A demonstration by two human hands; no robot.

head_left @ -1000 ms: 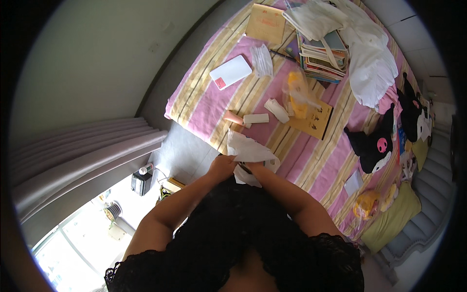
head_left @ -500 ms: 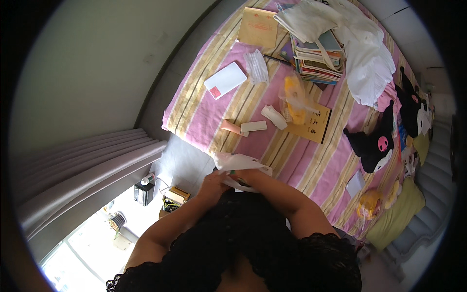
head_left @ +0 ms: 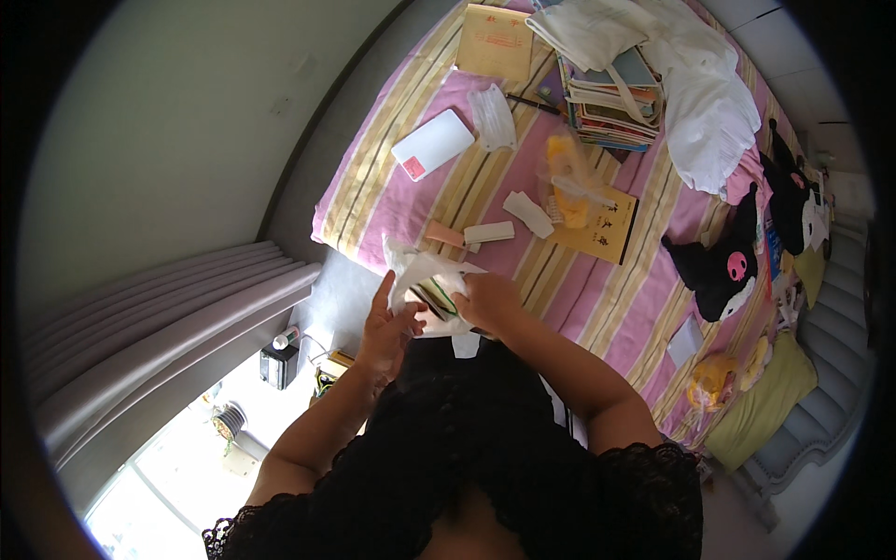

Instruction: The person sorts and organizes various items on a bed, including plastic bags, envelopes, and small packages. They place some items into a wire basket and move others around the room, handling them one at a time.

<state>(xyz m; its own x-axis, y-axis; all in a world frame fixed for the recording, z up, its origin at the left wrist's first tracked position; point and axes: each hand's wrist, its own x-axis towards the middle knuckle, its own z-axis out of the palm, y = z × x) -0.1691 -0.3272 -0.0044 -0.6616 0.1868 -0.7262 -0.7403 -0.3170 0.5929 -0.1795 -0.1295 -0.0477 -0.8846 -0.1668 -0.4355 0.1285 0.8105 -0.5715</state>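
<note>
In front of my waist hangs a white plastic bag (head_left: pixel 403 259), its mouth spread wide. Inside it show pale contents (head_left: pixel 434 291) with a green line and dark stripes; their kind I cannot make out. My left hand (head_left: pixel 381 329) holds the bag's left rim, one finger along the outside and the others at the opening. My right hand (head_left: pixel 488 301) pinches the right rim, its fingertips partly hidden. Just beyond the bag, on the bed, lie a pinkish tube (head_left: pixel 445 233) and a small white box (head_left: pixel 489 232).
The bed (head_left: pixel 569 317) has a striped cover. On it are a white boxed item (head_left: pixel 433 145), a pile of books (head_left: pixel 611 112), a yellow item in clear plastic (head_left: pixel 567 177), a tan notebook (head_left: pixel 607 233) and a black plush (head_left: pixel 714 271). A curtain (head_left: pixel 187 327) hangs at left.
The white bag has been raised and its mouth pulled wide, so its contents show. My hands have moved apart: the left up and leftward, the right up along the other rim.
</note>
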